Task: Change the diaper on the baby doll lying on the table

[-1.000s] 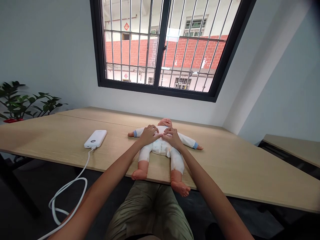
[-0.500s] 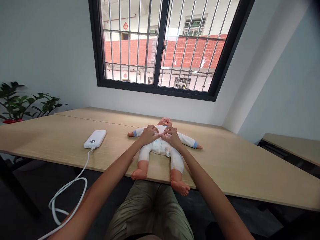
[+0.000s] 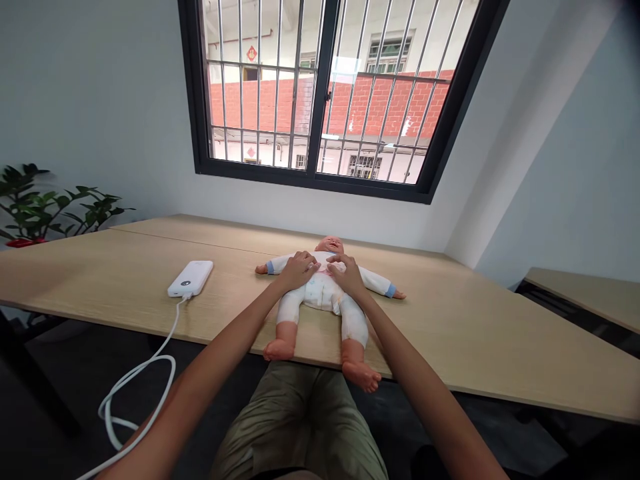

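Note:
A baby doll (image 3: pixel 323 293) lies on its back on the wooden table, head away from me, arms spread out. It wears a white suit with blue cuffs, and its bare feet reach the near edge. My left hand (image 3: pixel 299 269) rests on the left side of its belly, fingers extended and a little bent. On the right side of the belly is my right hand (image 3: pixel 347 275), its thumb and fingers bent but apart. A small pinkish patch shows on the suit between my hands. Neither hand visibly grips anything; the fingertips partly hide the suit's front.
A white power bank (image 3: pixel 191 279) lies left of the doll, with a white cable (image 3: pixel 173 327) hanging over the near edge of the table (image 3: pixel 480 320). A leafy plant (image 3: pixel 55 207) stands at the far left. Behind the table is a barred window (image 3: pixel 315 177).
My fingers and thumbs have moved apart from the middle of the doll's belly, leaving a wider gap between my hands. The doll lies as before.

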### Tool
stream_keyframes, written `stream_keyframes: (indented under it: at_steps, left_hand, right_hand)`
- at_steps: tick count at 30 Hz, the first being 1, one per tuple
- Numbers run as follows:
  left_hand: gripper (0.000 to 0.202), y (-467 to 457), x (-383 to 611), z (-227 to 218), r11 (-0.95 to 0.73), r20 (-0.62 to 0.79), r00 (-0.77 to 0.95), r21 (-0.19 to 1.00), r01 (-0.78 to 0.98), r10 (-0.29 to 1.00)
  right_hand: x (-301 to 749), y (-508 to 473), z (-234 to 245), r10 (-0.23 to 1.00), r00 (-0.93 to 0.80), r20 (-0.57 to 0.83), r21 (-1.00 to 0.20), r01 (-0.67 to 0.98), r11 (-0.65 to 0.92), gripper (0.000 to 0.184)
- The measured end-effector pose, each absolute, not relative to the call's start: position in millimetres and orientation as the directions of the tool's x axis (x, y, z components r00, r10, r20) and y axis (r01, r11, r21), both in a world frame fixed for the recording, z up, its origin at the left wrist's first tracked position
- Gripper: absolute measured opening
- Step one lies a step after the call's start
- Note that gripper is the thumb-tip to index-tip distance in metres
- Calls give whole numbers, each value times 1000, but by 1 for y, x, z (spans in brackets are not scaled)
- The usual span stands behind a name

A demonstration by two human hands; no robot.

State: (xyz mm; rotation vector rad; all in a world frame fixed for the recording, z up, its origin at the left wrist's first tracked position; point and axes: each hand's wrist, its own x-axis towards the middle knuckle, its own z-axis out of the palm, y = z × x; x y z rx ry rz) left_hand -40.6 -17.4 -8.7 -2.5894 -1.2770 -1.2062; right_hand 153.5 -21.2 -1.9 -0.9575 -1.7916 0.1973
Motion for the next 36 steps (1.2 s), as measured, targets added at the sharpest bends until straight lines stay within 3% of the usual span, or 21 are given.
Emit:
stream_keyframes:
  at_steps: [5,12,36]
  left_hand:
    - [28,-17,-42,-9,-668,642,380,287,687,666]
    - [27,-18,-41,-8,-658,618,385,299,691,685]
    - [28,-12,-41,-11,-665,628,395,273,695,671]
  right_hand:
    - [147,-38,8,665,-182,724,-571,382,727,11]
    - [142,-42,5,735,-213,644,-674,296,676,16]
    - [141,-41,5,728,-187,659,-659,323,679,25]
